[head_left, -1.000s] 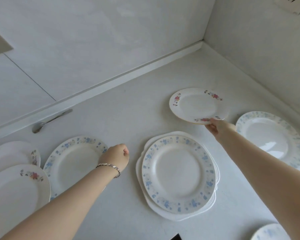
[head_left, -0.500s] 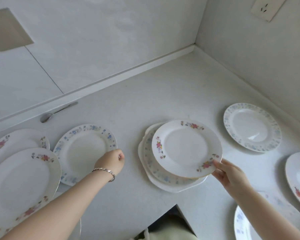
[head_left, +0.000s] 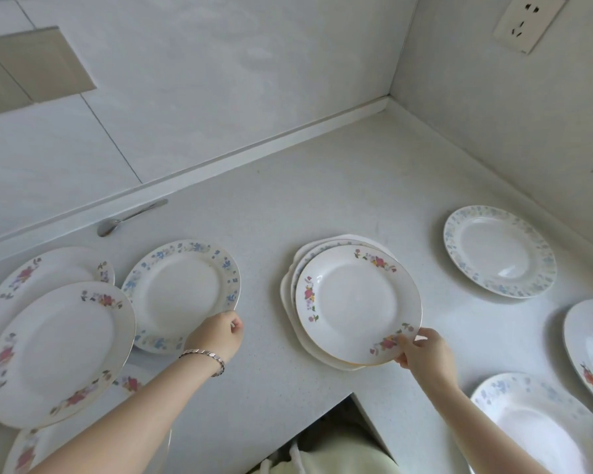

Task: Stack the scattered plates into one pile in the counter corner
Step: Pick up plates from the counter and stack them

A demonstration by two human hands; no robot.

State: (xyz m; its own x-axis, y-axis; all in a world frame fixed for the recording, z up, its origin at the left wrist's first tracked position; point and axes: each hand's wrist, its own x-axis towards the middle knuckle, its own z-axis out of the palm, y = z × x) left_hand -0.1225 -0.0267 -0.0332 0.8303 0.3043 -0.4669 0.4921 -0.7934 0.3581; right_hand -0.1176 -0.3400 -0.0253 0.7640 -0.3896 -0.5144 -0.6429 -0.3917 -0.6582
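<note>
I see a white counter (head_left: 322,186) that runs into a corner where two pale grey walls meet. A white strip (head_left: 220,159) runs along the bottom of the back wall. There is a white socket (head_left: 528,20) high on the right wall. A beige plate (head_left: 40,65) sits on the left wall. Soft light fills the room.

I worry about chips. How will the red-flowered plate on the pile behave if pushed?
The red-flowered plate looks glazed and glossy, so it would probably slide easily on the pile. It seems rigid and brittle, likely to chip. The right hand pinches only its rim.
</note>
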